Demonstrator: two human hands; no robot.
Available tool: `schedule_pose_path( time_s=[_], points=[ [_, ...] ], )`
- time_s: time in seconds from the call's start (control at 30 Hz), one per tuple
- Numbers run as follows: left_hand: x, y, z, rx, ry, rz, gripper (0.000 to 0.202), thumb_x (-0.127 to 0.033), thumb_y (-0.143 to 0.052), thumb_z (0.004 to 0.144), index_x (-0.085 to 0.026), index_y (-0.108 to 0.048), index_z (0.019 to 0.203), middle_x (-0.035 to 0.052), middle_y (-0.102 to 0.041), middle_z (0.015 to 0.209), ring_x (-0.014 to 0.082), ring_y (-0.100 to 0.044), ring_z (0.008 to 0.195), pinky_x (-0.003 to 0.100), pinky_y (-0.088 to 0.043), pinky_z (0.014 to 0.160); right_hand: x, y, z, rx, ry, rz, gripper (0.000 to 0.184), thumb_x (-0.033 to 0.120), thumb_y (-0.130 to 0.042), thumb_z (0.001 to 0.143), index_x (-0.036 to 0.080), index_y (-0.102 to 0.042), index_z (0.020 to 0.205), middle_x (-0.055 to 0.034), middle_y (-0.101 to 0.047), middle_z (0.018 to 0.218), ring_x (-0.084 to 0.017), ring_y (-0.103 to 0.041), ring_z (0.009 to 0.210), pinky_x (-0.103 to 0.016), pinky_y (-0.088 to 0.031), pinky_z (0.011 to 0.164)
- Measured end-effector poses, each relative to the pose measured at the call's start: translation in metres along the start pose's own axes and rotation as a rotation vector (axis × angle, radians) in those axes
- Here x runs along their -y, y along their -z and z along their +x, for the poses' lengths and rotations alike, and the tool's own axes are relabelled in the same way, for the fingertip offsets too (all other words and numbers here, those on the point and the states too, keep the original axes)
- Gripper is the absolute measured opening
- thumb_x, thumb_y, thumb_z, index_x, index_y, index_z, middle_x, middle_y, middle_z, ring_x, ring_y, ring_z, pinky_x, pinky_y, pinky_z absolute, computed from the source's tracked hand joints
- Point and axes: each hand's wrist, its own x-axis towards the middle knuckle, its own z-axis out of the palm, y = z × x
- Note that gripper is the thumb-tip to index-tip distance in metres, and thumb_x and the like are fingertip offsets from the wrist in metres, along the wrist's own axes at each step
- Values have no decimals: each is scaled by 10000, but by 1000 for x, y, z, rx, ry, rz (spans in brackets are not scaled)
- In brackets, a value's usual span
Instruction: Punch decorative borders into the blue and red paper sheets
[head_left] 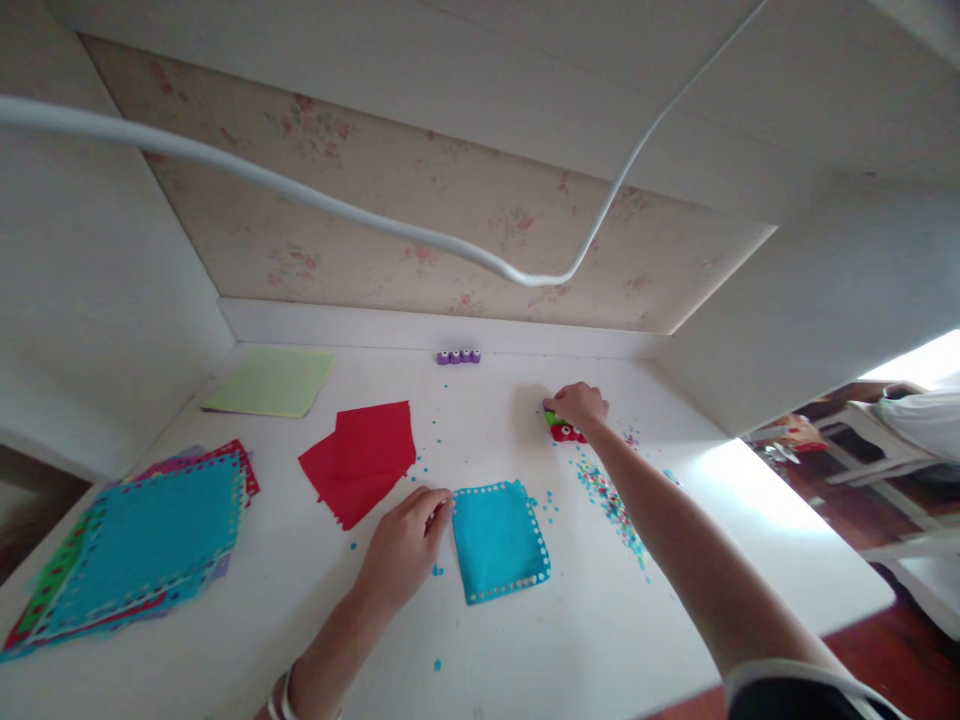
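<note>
A square blue sheet of paper (499,545) lies on the table, small shapes punched along its top, right and bottom edges. My left hand (405,540) is closed in a pinch at its upper left corner. Farther back on the right, my right hand (581,403) has its fingers closed on a small craft punch, mostly hidden under them. Red craft punches (568,433) and a green craft punch (553,418) sit together just beneath that hand. Tiny punched-out paper bits (611,500) are scattered beside my right forearm.
Red sheets (367,460) lie left of centre, with a pale green pad (270,382) behind. A stack of punched coloured sheets (165,530) sits far left. Several purple punches (458,356) line the back wall. A white cable (337,205) hangs across the view.
</note>
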Motion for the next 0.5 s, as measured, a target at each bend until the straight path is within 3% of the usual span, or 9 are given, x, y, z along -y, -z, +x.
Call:
schedule_pose_path(
  time_s=[0.2,0.4,0.5],
  points=[
    [-1,0,-2,14,-11,18,263,-287,-405,988,-215,-655,1023,35,-702,966,156,-662,859,269,-524,804,23,7,-7,-32,134,-44,444,458,-615,806,168,-703,1131,-190,-601,1223,-394,-478,1193,-560,-367,961],
    [-1,-1,-3,21,-25,59,262,-263,-407,982,-223,-664,1015,35,-719,954,163,-675,846,271,-534,799,94,-12,-10,31,443,45,445,335,-535,915,210,-539,1342,-105,-541,1357,-246,-527,1200,-330,-402,1012],
    [-1,0,-3,30,-20,92,256,-241,-421,972,-223,-670,1029,38,-732,964,174,-687,858,287,-542,815,130,-21,2,25,495,76,447,308,-568,926,201,-497,1355,-116,-486,1403,-240,-538,1187,-372,-432,1008]
  ],
)
